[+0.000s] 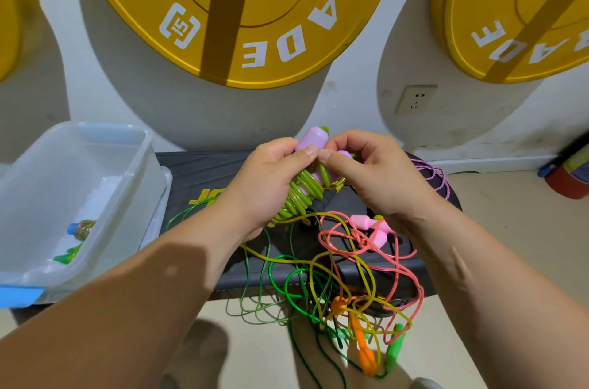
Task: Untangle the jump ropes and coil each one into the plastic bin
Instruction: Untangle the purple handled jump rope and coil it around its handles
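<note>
The yellow-green plastic jump rope (299,194) is wound tightly round its lilac plastic handles (310,138) and held above the black bench (204,172). The left hand (258,184) grips the coil so the turns cannot spring loose, while the right hand (376,178) pinches rope near the handle tops, probably securing it. The clear plastic bin (149,191) sits to the left, well apart. A trailing strand seems to run into the pink, green and yellow rope tangle (350,267) and may snag.
</note>
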